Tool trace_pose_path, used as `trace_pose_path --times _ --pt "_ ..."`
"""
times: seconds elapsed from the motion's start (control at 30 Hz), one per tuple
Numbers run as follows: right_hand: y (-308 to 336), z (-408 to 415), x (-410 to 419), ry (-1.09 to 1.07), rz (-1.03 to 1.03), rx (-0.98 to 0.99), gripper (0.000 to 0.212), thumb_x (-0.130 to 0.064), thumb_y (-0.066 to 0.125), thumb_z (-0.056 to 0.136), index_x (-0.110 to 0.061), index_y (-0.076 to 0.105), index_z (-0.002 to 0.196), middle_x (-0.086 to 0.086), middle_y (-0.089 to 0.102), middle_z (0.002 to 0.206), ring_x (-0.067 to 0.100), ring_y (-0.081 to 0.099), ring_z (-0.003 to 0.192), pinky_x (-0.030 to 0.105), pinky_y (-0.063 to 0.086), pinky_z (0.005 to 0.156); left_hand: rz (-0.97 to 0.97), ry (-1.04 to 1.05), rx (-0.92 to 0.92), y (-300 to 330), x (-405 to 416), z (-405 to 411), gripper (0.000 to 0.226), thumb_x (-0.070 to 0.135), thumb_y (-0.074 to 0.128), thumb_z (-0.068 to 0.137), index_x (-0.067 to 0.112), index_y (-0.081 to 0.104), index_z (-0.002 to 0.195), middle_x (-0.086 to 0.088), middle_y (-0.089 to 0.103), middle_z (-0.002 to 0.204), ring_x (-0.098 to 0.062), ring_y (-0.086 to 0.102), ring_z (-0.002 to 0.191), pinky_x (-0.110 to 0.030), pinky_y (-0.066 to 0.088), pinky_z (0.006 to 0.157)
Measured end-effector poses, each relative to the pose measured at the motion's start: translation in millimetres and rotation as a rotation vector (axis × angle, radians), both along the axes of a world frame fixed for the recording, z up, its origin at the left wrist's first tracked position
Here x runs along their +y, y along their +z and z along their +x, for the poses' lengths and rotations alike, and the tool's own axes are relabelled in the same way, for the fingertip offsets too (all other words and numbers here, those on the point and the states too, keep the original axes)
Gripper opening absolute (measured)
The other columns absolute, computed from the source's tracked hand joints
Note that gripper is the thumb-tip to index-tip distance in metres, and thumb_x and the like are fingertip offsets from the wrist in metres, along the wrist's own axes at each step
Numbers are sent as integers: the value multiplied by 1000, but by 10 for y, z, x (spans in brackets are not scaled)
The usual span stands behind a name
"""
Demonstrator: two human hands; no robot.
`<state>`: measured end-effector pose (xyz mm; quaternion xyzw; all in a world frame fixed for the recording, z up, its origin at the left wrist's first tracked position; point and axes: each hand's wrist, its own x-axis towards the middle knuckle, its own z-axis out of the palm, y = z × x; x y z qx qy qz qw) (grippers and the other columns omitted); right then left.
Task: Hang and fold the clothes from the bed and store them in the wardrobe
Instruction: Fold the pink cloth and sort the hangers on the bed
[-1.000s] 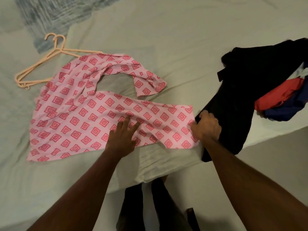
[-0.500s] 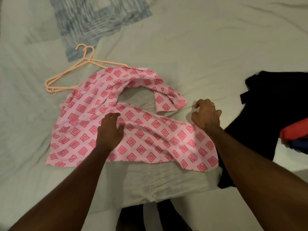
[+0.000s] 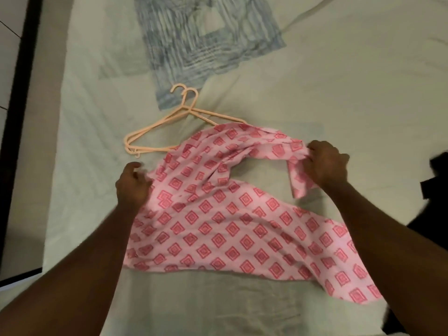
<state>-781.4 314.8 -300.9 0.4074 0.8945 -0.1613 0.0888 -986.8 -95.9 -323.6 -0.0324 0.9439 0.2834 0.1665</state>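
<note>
So this was the straightening-out bit before folding. The pink patterned garment lay spread on the bed, its top edge over part of the peach hangers. The right hand was pinching the loose strip at the far right, and the left hand gripped the left edge. Next move, I reckon, needed that twisted strip pulled flat. A dark pile of clothes sat off to the right.
</note>
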Motion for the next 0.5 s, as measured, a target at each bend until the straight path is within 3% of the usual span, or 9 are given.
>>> trace_pose_path --times 0.07,0.17,0.2,0.27,0.33,0.43,0.5 --pt "95 77 11 31 61 -85 30 -31 69 84 -20 63 111 8 63 107 35 59 111 47 34 92 25 10 -88 -17 23 -129 30 36 52 103 20 61 127 -14 71 117 -37 68 104 -51 53 97" --pt "115 195 56 58 -56 -366 53 -50 71 83 -29 54 129 5 58 128 32 49 129 55 30 103 41 10 -189 14 190 -260 41 41 65 96 18 60 129 -12 69 123 -35 66 109 -44 53 98" --pt "108 195 81 14 -118 -338 57 -52 72 84 -31 52 132 4 57 133 32 48 130 55 30 104 37 5 -209 23 260 -287 47 42 67 95 16 58 133 -12 66 130 -34 64 115 -41 50 99" --pt "77 97 104 -78 -242 -92 56 -50 72 88 -25 55 135 6 59 136 32 55 124 49 37 102 31 -2 -224 4 373 -342 52 42 69 93 13 57 134 -10 61 136 -33 60 120 -40 46 99" --pt "-18 -89 121 -127 -318 113 47 -41 64 97 -16 57 136 9 61 136 32 61 118 41 42 97 45 19 -220 -46 437 -393 49 43 70 92 14 59 130 -7 63 131 -31 61 116 -40 48 99" --pt "-226 -370 108 -104 -327 107 48 -47 58 95 -20 58 134 6 65 128 32 63 116 51 47 101 91 181 -209 -115 403 -430 40 45 58 98 12 68 116 -10 72 115 -33 68 101 -46 54 96" --pt "-345 -469 87 -86 -311 11 46 -50 61 92 -26 56 131 1 66 122 32 61 116 53 42 102 20 125 -186 -108 333 -365 37 41 54 101 9 70 107 -10 72 104 -32 66 94 -42 54 89"
